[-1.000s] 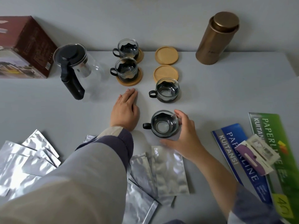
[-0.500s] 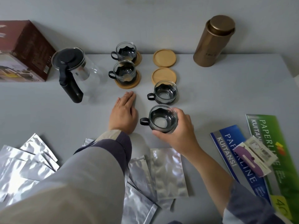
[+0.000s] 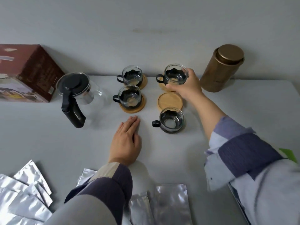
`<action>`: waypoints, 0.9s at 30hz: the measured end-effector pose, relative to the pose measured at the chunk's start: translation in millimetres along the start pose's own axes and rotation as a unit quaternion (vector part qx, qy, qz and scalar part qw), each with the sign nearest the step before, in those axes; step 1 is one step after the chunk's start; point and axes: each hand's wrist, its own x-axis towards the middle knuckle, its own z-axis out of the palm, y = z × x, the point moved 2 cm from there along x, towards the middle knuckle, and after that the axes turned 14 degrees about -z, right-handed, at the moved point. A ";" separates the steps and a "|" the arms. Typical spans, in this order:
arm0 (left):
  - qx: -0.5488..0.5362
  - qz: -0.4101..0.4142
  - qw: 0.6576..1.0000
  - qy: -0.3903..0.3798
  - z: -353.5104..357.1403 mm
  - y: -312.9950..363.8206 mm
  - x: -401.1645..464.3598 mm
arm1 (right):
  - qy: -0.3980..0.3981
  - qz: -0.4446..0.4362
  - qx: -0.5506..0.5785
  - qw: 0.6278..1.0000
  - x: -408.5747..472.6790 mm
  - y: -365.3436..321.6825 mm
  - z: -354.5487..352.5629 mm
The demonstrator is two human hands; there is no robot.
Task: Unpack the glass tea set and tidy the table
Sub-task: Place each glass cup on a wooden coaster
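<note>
Right hand (image 3: 186, 86) has carried a glass cup (image 3: 175, 75) from the near table edge, where it was a second ago, up to the far wooden coaster (image 3: 163, 87); fingers are wrapped around the cup's right side and rim, closed on it, and the cup sits over the coaster, though I can't tell if it's touching down yet. Left hand (image 3: 125, 140) hasn't moved: flat on the table (image 3: 243, 111), palm down, fingers together, holding nothing. Two cups on the left, rear cup (image 3: 131, 76) and front cup (image 3: 129, 96), are already on coasters. One loose cup (image 3: 171, 120) stands on bare table just in front of the empty near coaster (image 3: 169, 101), so that looks like the last pairing left. Teapot (image 3: 76, 91) is out, beside the box (image 3: 27, 72); gold canister (image 3: 224, 69) sits at the far right. Foil pouches (image 3: 168, 203) lie scattered near the front edge, so tidying isn't done.
</note>
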 end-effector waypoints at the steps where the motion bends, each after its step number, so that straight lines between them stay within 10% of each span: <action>1: -0.002 0.001 1.000 -0.001 0.0 0.2 0.4 | -0.001 0.008 0.001 1.000 7.3 3.5 4.1; 27: 0.010 -0.006 1.000 -0.002 -0.9 1.9 1.0 | -0.054 -0.044 0.063 0.996 -92.3 2.5 -6.2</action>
